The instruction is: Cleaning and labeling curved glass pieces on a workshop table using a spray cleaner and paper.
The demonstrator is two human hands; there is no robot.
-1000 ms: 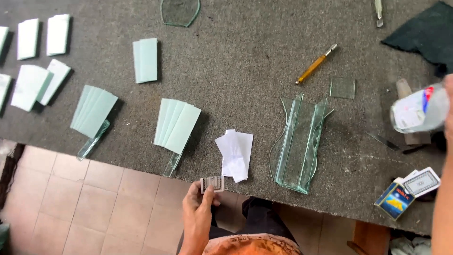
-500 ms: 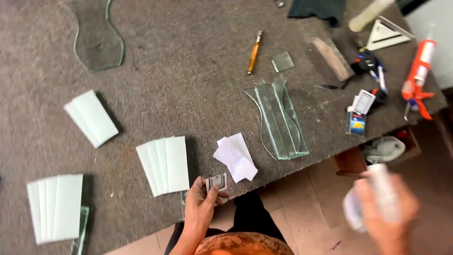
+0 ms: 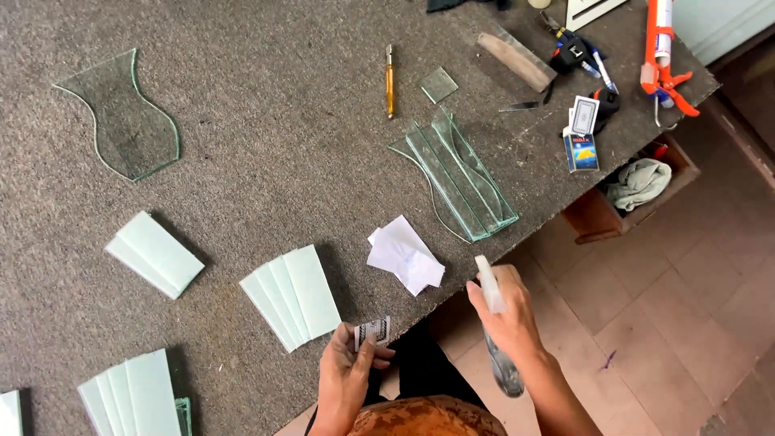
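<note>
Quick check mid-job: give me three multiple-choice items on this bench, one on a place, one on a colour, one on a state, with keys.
1. Where does the yellow-handled glass cutter lie?
A. on the grey carpeted table
B. on the tiled floor
C. in the left hand

2. What colour is the caulking gun frame?
A. blue
B. orange
C. green

3. What is the right hand doing?
A. resting flat
B. gripping a clear spray bottle
C. holding crumpled white paper

Key: 1 A, it lies on the table; 2 B, orange frame at the table corner; 3 B, fingers wrap the bottle.

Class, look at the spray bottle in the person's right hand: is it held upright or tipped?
Tipped. The spray bottle slants in the right hand, nozzle up toward the table.
</note>
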